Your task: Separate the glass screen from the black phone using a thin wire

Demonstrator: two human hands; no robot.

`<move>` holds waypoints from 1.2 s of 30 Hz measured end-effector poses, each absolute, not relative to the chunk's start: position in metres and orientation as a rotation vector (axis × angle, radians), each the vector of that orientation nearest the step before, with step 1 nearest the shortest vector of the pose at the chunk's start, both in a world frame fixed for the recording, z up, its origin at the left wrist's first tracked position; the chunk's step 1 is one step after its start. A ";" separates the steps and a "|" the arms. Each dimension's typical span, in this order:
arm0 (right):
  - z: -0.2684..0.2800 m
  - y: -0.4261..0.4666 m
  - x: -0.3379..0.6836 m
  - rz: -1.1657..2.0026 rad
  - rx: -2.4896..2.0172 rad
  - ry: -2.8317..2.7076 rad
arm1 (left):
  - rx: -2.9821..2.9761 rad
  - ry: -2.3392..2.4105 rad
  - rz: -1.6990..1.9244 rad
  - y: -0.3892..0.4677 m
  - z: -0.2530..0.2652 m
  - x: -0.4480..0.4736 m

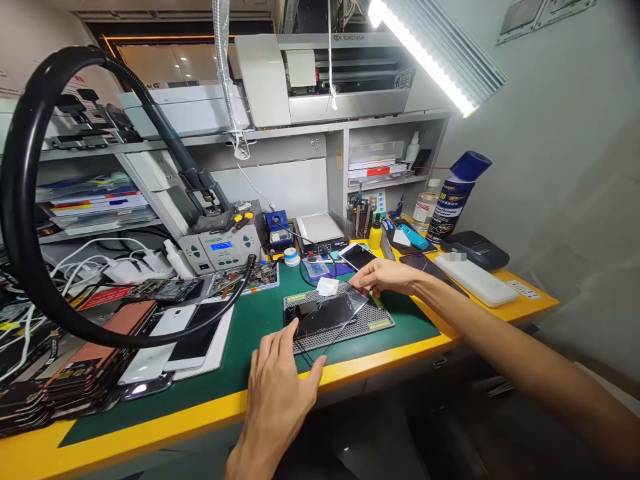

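Note:
A phone with a dark screen (320,313) lies on a grey perforated mat (370,323). Tilted above it is a clear sheet with thin dark edges (354,308), which looks like a glass screen protector. My left hand (280,383) has its index finger and thumb at the near left edges of this sheet, seemingly holding it between them. At the far right corner, my right hand (377,277) pinches the sheet between thumb and fingers. A crumpled white wipe (328,287) sits at the mat's back edge, beside the phone.
A thick black hose (25,167) loops over the left side from a grey hot-air station (223,247). Stacked phone parts (95,353) fill the bench's left. Behind the mat lies a white phone (357,256); a spray can (450,207) and white power bank (477,280) stand right.

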State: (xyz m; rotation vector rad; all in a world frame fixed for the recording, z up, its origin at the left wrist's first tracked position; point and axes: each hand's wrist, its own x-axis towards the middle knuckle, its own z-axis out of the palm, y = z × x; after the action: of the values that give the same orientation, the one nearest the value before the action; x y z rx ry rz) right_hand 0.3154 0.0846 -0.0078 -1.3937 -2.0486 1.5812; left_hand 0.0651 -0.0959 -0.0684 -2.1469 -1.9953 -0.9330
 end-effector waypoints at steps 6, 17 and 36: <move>-0.011 0.084 0.319 1.629 -1.302 -2.032 | -2.163 -2.013 -0.958 -0.096 -0.068 0.064; -0.005 0.071 0.319 1.772 -1.152 -1.881 | -2.212 -2.054 -1.001 -0.092 -0.066 0.062; 0.008 0.046 0.309 1.990 -1.037 -1.372 | -2.381 -2.303 -1.378 -0.090 -0.038 0.031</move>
State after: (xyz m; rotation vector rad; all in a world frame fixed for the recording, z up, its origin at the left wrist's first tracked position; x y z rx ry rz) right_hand 0.3087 0.0460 0.0082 -1.0369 -1.3724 1.9902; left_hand 0.0307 -0.0899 -0.0375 -2.3814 -2.3029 -1.3779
